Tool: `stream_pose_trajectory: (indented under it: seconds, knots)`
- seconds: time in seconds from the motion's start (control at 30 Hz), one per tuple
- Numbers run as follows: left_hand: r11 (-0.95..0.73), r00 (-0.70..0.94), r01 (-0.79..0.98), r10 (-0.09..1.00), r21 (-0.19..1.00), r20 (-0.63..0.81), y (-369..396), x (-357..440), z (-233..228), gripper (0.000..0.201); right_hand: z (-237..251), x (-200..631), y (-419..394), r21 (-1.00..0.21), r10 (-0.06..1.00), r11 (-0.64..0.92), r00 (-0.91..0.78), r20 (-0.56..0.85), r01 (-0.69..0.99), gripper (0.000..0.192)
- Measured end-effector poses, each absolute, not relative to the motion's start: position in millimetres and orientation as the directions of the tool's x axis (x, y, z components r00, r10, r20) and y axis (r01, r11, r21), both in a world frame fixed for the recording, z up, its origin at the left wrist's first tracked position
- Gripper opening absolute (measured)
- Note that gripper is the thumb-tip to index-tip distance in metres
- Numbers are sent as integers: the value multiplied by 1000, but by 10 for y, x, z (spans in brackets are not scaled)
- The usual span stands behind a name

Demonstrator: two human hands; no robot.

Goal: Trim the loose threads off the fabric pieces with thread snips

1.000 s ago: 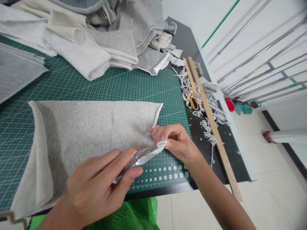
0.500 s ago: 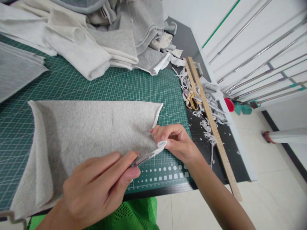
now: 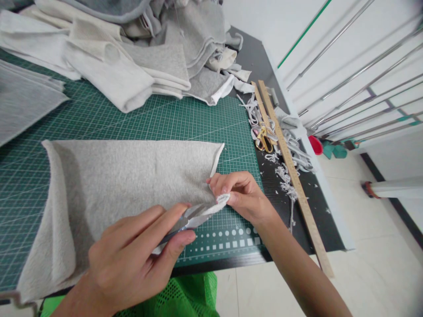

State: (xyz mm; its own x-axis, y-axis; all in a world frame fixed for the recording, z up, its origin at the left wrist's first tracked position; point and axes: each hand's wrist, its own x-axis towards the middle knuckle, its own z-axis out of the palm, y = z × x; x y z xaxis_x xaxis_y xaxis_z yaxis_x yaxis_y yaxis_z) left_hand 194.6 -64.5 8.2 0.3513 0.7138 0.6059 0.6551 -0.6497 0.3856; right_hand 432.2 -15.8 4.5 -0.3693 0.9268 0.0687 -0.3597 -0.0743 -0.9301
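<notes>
Head view: the scissors (image 3: 185,222) in the left hand (image 3: 132,259) have opened again after closing half a second ago, so another snip along the near edge is under way. The right hand (image 3: 239,193) pinches the trimmed strip (image 3: 220,201) taut. The grey fabric (image 3: 125,185) lies on the bench mat (image 3: 185,119), its long axis running left to right; the blades point right.

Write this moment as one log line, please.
left hand: holds snips at grey fabric edge | right hand: pinches fabric corner | surface: green cutting mat

Bare mat (image 3: 185,127) beyond; fabric pile (image 3: 148,53) behind; rulers (image 3: 287,163) right.
</notes>
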Motion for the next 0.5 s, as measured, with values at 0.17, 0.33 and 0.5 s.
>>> stream_pose_trajectory:
  seconds: [0.17, 0.33, 0.5]
  knots:
    - [-669, 364, 639, 698, 380, 617, -598, 2014, 128, 20, 46, 4322, -161, -935, 929, -72, -365, 63, -347, 7]
    - [-689, 390, 606, 693, 397, 607, -572, 2034, 148, 20, 53, 4318, -164, -940, 934, -76, -353, 49, -334, 8]
    - [-689, 381, 616, 685, 382, 622, -590, 2011, 113, 18, 54, 4320, -159, -935, 930, -67, -362, 68, -349, 6]
